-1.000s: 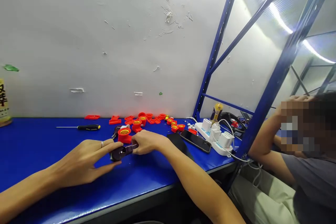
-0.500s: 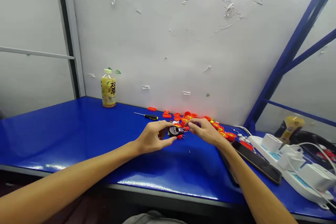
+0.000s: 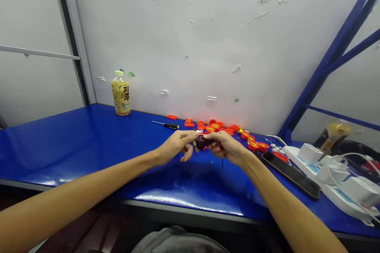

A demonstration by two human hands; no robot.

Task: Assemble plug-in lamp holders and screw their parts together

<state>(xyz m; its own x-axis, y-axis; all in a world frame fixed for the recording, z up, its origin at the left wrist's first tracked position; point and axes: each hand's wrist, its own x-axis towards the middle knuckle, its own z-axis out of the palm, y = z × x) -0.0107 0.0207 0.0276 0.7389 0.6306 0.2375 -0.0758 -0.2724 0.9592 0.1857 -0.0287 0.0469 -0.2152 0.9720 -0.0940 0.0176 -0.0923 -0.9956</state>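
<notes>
Half a second ago the left hand showed a round metal face on the dark part, with thin prongs standing out towards the right hand, which held a purple-dark piece a little apart; now that gap is gone, and a single dark part shows between the two hands, just above the bench. The right hand has closed round its right end, thumb along the top and the other fingers curled beneath. The left hand's forefinger reaches its left end, with other fingers half bent and clear of it; whether this hand truly grips I cannot tell. The round face and prongs no longer show, so I judge that the two pieces have been brought together, though whether they are joined or merely overlap is hidden. A thin dark rod now points down below the right hand; what it belongs to is unclear. The work seems to have gone from handling separate pieces to handling them as one. Beyond the hands, the red parts and the screwdriver lie much as they did.
</notes>
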